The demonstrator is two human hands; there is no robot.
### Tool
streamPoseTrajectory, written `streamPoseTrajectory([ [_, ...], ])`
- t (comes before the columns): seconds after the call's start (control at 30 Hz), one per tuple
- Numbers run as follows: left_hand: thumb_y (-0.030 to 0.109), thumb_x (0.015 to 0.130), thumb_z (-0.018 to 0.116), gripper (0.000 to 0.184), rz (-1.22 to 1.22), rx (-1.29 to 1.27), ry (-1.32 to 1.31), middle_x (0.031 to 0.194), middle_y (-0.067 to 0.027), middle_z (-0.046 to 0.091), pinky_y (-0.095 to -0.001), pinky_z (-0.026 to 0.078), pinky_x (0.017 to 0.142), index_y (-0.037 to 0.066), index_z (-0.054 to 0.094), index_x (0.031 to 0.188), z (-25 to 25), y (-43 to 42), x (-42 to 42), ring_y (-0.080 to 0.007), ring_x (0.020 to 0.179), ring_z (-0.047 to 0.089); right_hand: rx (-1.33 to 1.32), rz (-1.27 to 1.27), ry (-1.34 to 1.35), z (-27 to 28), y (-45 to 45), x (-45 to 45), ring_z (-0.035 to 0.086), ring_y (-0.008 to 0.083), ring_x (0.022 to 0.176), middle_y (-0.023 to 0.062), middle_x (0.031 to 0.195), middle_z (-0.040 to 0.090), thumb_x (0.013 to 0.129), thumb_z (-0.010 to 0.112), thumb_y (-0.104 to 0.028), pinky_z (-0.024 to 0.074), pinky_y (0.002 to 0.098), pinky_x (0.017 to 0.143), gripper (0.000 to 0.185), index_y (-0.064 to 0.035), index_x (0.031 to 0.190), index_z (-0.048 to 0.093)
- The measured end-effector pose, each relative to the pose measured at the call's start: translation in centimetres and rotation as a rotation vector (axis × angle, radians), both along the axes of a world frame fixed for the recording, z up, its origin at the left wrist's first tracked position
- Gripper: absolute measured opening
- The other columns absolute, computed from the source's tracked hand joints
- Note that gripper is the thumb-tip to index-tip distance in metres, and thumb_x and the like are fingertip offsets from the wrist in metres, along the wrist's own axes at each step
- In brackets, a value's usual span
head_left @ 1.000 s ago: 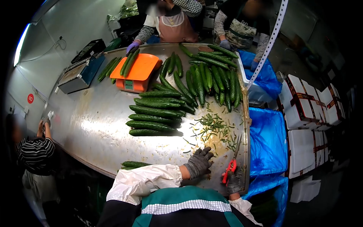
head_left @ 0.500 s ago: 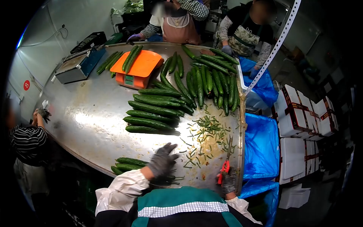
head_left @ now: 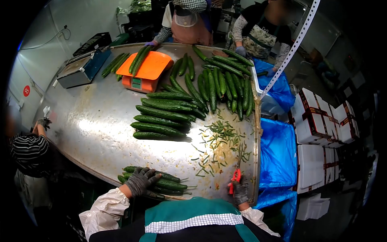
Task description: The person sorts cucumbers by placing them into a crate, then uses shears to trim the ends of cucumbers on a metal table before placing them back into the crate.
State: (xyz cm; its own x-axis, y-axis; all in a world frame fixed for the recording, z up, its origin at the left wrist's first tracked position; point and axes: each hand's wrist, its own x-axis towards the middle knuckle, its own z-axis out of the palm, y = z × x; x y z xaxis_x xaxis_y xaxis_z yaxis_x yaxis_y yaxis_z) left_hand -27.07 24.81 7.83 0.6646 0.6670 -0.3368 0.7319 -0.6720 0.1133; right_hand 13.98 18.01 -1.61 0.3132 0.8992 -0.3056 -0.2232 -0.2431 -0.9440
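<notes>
My left hand, in a dark grey glove, rests on a small bunch of cucumbers at the near table edge, fingers spread across their tops. Thin stems stick out from the right ends of these cucumbers. At the near right corner my right hand, gloved too, is closed round the red handles of scissors, whose narrow blades point away from me. Many short cut stem pieces lie scattered just beyond the blades. A row of cucumbers lies mid-table, and a larger pile lies behind it.
An orange scale bearing cucumbers stands on the metal table. Blue-lined bins line the right edge, with white foam boxes beyond. A perforated strip slants above. Co-workers stand at the far side and left.
My left hand has moved left and down from above the table onto the near cucumbers. The right hand with the scissors has barely shifted. Across the table, a co-worker's hand has reached the scale's cucumbers.
</notes>
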Motion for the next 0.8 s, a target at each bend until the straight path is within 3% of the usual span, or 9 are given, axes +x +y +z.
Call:
streamPoseTrajectory([
  [0.07, 0.062, 0.063, 0.055, 0.083, -0.033, 0.002, 0.014, 0.127, -0.0152, 0.038, -0.0503, 0.025, 0.093, 0.02, 0.03, 0.131, 0.2, 0.7, 0.2, -0.0344, 0.114, 0.038, 0.003, 0.066, -0.123, -0.7, -0.3, 0.4, 0.057, 0.0156, 0.061, 0.0075, 0.086, 0.055, 0.08, 0.053, -0.011, 0.0458, 0.0256, 0.049, 0.03, -0.0048, 0.108, 0.044],
  [0.2, 0.051, 0.069, 0.056, 0.074, -0.17, 0.014, 0.026, 0.124, -0.0161, 0.04, -0.0501, 0.032, 0.087, 0.019, 0.03, 0.13, -0.4, 2.4, -0.5, -0.0335, 0.109, 0.043, 0.008, 0.047, -0.087, 0.2, -0.8, 0.2, 0.057, 0.0156, 0.061, 0.0074, 0.086, 0.055, 0.08, 0.053, -0.011, 0.0459, 0.0259, 0.05, 0.03, -0.0053, 0.108, 0.044],
  [0.27, 0.049, 0.07, 0.056, 0.072, -0.211, -0.051, -0.026, 0.123, -0.0169, 0.041, -0.0498, 0.034, 0.085, 0.02, 0.03, 0.13, 0.0, 2.8, -0.3, -0.0337, 0.106, 0.045, -0.004, -0.032, -0.028, 1.4, -1.0, 0.0, 0.056, 0.0143, 0.058, 0.0078, 0.078, 0.055, 0.078, 0.055, -0.011, 0.0451, 0.0248, 0.053, 0.021, -0.0033, 0.094, 0.044],
  [0.4, 0.046, 0.07, 0.057, 0.072, -0.253, -0.09, -0.047, 0.122, -0.0177, 0.042, -0.0481, 0.037, 0.082, 0.02, 0.03, 0.131, -0.5, 3.4, -0.2, -0.0337, 0.104, 0.046, -0.052, -0.053, -0.017, 0.3, -1.6, 0.8, 0.056, 0.0146, 0.057, 0.0077, 0.079, 0.055, 0.078, 0.056, -0.011, 0.0455, 0.0255, 0.053, 0.02, -0.0034, 0.093, 0.045],
  [0.47, 0.046, 0.07, 0.057, 0.072, -0.247, -0.081, -0.052, 0.121, -0.0178, 0.042, -0.048, 0.037, 0.082, 0.02, 0.03, 0.131, -0.8, 3.3, -0.3, -0.0341, 0.103, 0.046, -0.011, -0.061, 0.029, 0.0, -1.7, 0.9, 0.057, 0.0161, 0.061, 0.0087, 0.086, 0.054, 0.08, 0.051, -0.009, 0.0463, 0.0272, 0.05, 0.028, -0.0042, 0.106, 0.044],
  [0.63, 0.047, 0.071, 0.056, 0.071, -0.275, -0.007, -0.09, 0.12, -0.0178, 0.042, -0.0479, 0.038, 0.08, 0.019, 0.03, 0.131, -1.0, 2.6, -0.7, -0.0349, 0.1, 0.048, -0.011, -0.069, 0.019, 2.0, -0.9, 0.2, 0.056, 0.0152, 0.059, 0.0067, 0.082, 0.054, 0.078, 0.054, -0.009, 0.0463, 0.0266, 0.051, 0.025, -0.0043, 0.101, 0.045],
  [0.73, 0.052, 0.071, 0.054, 0.072, -0.233, 0.034, -0.149, 0.127, -0.0171, 0.036, -0.0494, 0.032, 0.087, 0.021, 0.03, 0.131, -0.1, 1.3, -1.2, -0.0355, 0.11, 0.041, -0.043, -0.105, 0.08, 1.1, -1.2, 0.2, 0.055, 0.0139, 0.057, 0.005, 0.078, 0.054, 0.077, 0.056, -0.009, 0.046, 0.0258, 0.052, 0.023, -0.0052, 0.098, 0.046],
  [0.8, 0.058, 0.069, 0.053, 0.076, -0.27, 0.077, -0.204, 0.135, -0.0158, 0.027, -0.0511, 0.019, 0.097, 0.023, 0.03, 0.132, 0.0, 0.1, -1.7, -0.0353, 0.123, 0.027, -0.049, -0.103, 0.12, 0.9, -1.2, 0.3, 0.055, 0.0136, 0.057, 0.0049, 0.078, 0.054, 0.078, 0.056, -0.008, 0.046, 0.0255, 0.051, 0.024, -0.0052, 0.099, 0.046],
])
